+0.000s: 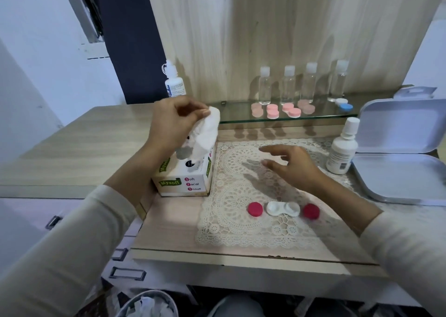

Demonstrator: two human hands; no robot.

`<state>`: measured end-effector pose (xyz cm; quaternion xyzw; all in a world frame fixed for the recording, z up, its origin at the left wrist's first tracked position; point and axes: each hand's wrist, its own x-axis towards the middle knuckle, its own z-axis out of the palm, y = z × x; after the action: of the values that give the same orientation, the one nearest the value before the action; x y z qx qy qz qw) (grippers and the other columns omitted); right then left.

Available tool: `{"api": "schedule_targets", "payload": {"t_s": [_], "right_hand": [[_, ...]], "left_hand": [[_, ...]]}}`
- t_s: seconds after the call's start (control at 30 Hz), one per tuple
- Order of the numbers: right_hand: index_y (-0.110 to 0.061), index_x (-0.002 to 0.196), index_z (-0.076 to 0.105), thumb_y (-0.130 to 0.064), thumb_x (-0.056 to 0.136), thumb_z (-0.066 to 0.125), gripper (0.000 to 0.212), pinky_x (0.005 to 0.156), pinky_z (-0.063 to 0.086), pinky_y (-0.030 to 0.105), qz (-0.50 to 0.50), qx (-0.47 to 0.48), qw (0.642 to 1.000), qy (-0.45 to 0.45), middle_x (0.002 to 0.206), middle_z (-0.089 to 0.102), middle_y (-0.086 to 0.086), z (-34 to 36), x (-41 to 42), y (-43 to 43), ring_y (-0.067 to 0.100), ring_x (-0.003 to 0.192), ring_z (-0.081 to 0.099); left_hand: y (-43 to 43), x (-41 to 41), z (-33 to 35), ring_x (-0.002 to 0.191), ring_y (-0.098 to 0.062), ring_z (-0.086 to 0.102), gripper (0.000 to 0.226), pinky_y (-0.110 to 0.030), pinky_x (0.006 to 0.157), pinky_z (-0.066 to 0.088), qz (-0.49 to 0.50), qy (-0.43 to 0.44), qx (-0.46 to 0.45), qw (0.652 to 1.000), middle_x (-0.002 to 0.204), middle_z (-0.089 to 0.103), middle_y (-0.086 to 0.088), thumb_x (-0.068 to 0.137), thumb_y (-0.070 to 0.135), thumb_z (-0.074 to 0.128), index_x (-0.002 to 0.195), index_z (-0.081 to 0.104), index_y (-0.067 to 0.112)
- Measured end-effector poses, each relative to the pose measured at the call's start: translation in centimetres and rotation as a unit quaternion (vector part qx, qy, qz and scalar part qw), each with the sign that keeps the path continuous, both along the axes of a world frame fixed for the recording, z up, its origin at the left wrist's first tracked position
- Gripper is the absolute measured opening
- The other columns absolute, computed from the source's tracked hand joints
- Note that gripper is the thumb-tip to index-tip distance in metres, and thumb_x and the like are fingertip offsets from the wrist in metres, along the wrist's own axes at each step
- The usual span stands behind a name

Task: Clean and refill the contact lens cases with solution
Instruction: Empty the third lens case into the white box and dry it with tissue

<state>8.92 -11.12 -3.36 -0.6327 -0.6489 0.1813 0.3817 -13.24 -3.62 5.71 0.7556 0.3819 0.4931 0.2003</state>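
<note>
Bright light is coming from the upper right, throwing soft shadows leftward behind the four clear plastic bottles [288, 85] and under the motion-blurred right hand [296, 165], while wide-angle distortion is bending the edges.

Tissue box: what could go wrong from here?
1. The left hand pinches the tissue while nothing holds the tissue box; the box may lift or slide with the pull.
2. The lens case lies open on the lace mat, its red caps off. The right hand, hovering above the mat, could knock them, or tissue lint could drop in the wells.
</note>
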Motion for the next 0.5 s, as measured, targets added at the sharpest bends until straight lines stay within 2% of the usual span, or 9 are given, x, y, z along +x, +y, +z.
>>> {"api": "schedule_targets", "payload": {"t_s": [0.1,0.2,0.27,0.33,0.37,0.43,0.5], "right_hand": [[-0.028,0.127,0.053,-0.025,0.079,0.070,0.051,0.093,0.045,0.027,0.027,0.049,0.995,0.081,0.122,0.056,-0.011,2.2,-0.8,-1.5,0.009,0.109,0.055],[-0.032,0.128,0.051,-0.020,0.072,0.077,0.063,0.092,0.043,0.022,0.067,0.033,0.995,0.068,0.120,0.053,-0.016,3.6,-1.3,-2.8,0.005,0.109,0.052],[-0.023,0.117,0.063,-0.014,0.068,0.080,0.053,0.087,0.046,0.022,0.070,0.025,0.996,0.058,0.109,0.061,-0.012,3.6,-1.5,-3.6,0.005,0.100,0.057],[-0.013,0.092,0.073,-0.009,0.067,0.080,0.026,0.071,0.048,0.020,0.061,0.029,0.995,0.076,0.084,0.068,-0.006,3.3,-1.5,-4.5,0.004,0.077,0.061],[-0.012,0.079,0.073,-0.007,0.067,0.079,0.015,0.061,0.045,0.016,0.055,0.027,0.995,0.083,0.069,0.067,-0.008,3.1,-1.3,-4.9,0.000,0.063,0.058],[-0.017,0.065,0.069,-0.005,0.068,0.078,0.015,0.049,0.037,0.011,0.041,0.009,0.996,0.081,0.049,0.059,-0.014,2.7,-0.9,-5.7,-0.003,0.046,0.050],[-0.017,0.065,0.070,-0.007,0.069,0.078,0.013,0.048,0.037,0.013,0.028,-0.013,0.996,0.078,0.051,0.060,-0.012,2.4,-0.5,-6.3,-0.002,0.045,0.050]], "left_hand": [[-2.5,1.5,-0.6,0.066,0.008,0.059,0.016,-0.009,0.067,0.045,-0.077,0.011,-0.047,0.996,0.069,0.066,0.017,0.076,0.005,0.071,0.075,0.068,0.021],[-4.8,2.9,-2.1,0.063,0.008,0.059,0.013,-0.008,0.065,0.044,-0.125,0.004,-0.079,0.989,0.068,0.066,0.015,0.074,0.000,0.071,0.081,0.070,0.011],[-5.8,3.7,-3.2,0.063,0.005,0.060,0.018,-0.009,0.064,0.046,-0.158,-0.026,-0.102,0.982,0.062,0.066,0.014,0.072,-0.005,0.070,0.083,0.069,0.010],[-6.8,4.3,-4.2,0.062,0.004,0.060,0.020,-0.010,0.063,0.046,-0.177,-0.045,-0.141,0.973,0.061,0.067,0.014,0.074,-0.007,0.067,0.082,0.068,0.012],[-7.3,4.6,-4.5,0.062,0.003,0.061,0.018,-0.010,0.062,0.046,-0.183,-0.058,-0.165,0.967,0.062,0.067,0.013,0.077,-0.005,0.066,0.082,0.068,0.012],[-8.3,4.7,-5.0,0.064,0.001,0.063,0.008,-0.011,0.060,0.047,-0.187,-0.080,-0.210,0.956,0.069,0.069,0.010,0.083,0.007,0.061,0.083,0.067,0.012],[-9.0,4.4,-5.5,0.076,-0.004,0.066,0.016,-0.013,0.066,0.050,-0.195,-0.071,-0.231,0.951,0.086,0.069,0.004,0.078,0.026,0.061,0.090,0.066,0.016]]}}
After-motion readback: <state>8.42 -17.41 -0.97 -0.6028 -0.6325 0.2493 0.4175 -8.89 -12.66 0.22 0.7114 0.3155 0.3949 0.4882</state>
